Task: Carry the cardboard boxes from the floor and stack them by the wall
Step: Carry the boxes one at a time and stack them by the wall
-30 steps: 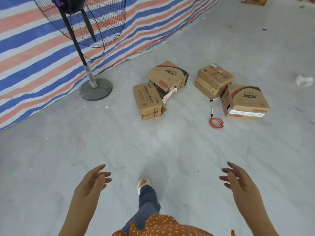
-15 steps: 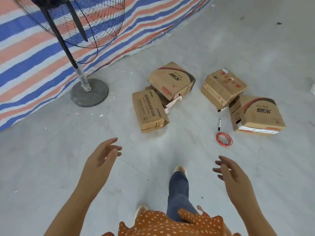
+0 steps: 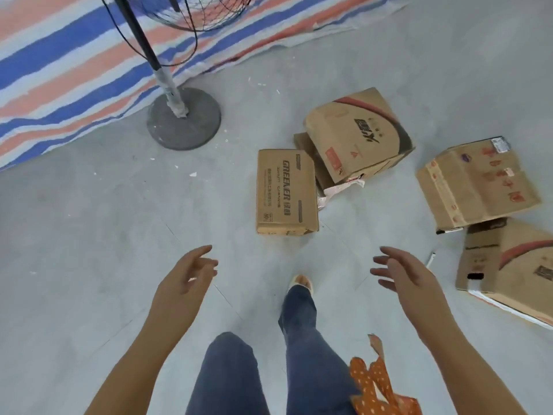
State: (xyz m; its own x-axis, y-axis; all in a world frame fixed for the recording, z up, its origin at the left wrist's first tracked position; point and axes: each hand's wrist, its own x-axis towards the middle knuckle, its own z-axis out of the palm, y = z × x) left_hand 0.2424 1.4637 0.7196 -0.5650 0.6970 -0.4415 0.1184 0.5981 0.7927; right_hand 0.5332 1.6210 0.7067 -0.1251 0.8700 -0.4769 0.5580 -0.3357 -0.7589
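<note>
Grey floor is filling the frame, with four boxes (image 3: 286, 191) lying scattered from centre to right edge — none lifted or stacked yet. Left hand (image 3: 182, 280) and right hand (image 3: 404, 274) are reaching at lower centre, fingers loose, grasping nothing.

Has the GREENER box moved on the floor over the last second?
No. The GREENER box keeps its spot beside the fan base and against the tilted box; it only looks larger because the camera came closer.
</note>
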